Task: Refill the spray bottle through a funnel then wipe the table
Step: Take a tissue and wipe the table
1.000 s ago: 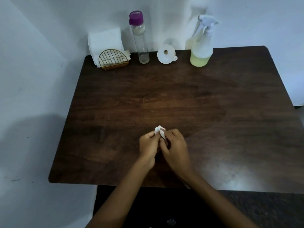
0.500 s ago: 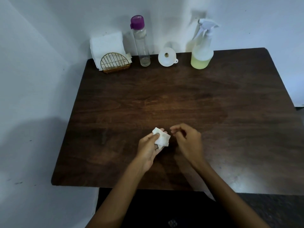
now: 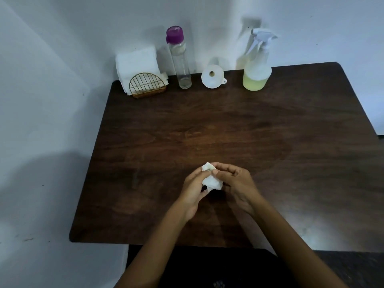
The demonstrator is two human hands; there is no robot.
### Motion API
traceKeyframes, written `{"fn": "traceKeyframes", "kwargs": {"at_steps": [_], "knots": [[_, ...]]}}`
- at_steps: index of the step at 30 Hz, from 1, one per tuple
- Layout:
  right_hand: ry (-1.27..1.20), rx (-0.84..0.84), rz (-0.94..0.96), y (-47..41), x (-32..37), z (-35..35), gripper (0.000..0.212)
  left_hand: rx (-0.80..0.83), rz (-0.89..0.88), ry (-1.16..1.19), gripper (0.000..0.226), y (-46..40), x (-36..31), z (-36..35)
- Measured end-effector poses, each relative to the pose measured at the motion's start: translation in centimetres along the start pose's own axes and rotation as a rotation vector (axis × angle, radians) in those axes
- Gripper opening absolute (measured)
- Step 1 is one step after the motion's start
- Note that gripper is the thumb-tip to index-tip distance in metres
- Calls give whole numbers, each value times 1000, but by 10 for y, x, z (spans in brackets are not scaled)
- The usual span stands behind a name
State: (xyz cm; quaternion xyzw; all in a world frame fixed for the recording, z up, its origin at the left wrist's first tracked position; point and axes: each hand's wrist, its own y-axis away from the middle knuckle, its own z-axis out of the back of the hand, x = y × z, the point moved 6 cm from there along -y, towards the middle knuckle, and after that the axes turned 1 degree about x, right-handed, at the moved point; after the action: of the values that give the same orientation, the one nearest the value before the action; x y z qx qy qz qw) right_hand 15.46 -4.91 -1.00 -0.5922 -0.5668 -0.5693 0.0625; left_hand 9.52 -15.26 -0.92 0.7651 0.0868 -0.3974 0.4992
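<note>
Crumpled tissue — left hand, right hand grip.

A plain room in a home, by the look of it: a dark wooden table is pushed into a corner of bare white painted walls. Along its far edge stand household things: a gold wire napkin holder with white napkins, a purple-capped bottle, a funnel and a spray bottle.

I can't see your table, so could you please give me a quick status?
Both hands, left and right, pinch a crumpled tissue above the table. Spray bottle capped, funnel beside it. Nothing in the way.
</note>
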Motion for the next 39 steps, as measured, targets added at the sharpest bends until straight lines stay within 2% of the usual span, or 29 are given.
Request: {"fn": "traceKeyframes", "kwargs": {"at_steps": [3,6,10,12,13,15,17,18,22,27,31,34,36,38,39], "knots": [[18,-24,-25,-10,-3,2,26,-20,-55,-27,24,-2,-4,5],[50,-255,90,-23,11,19,16,-97,-99,-75,22,-6,-8,19],[527,-712,517,-42,56,55,9,-289,-179,-98,22,-9,-13,56],[763,-808,655,-52,71,63,10,-373,-188,-100,28,-9,-14,77],[889,-797,691,-59,74,64,11,-414,-192,-97,31,-9,-14,87],[1150,-689,701,-76,69,60,15,-500,-199,-97,40,-7,-14,108],[1330,-571,636,-93,54,55,21,-569,-204,-119,45,-6,-13,126],[1358,-538,609,-99,47,52,24,-597,-207,-127,46,-6,-13,134],[1203,-508,641,-111,33,27,24,-716,-224,-186,48,-10,-10,167],[1404,-475,619,-149,40,-16,38,-759,-220,-272,54,-16,-3,191],[1495,-320,538,-185,36,-84,53,-768,-208,-300,51,-19,4,197],[1515,-40,599,-186,3,-160,56,-780,-211,-224,55,-21,10,199],[1515,293,647,-166,-35,-213,55,-808,-255,-97,73,-21,9,200],[1490,646,561,-133,-73,-248,53,-829,-272,-30,88,-21,9,204],[1487,773,546,-121,-87,-256,52,-834,-281,-4,87,-23,11,208]]}}
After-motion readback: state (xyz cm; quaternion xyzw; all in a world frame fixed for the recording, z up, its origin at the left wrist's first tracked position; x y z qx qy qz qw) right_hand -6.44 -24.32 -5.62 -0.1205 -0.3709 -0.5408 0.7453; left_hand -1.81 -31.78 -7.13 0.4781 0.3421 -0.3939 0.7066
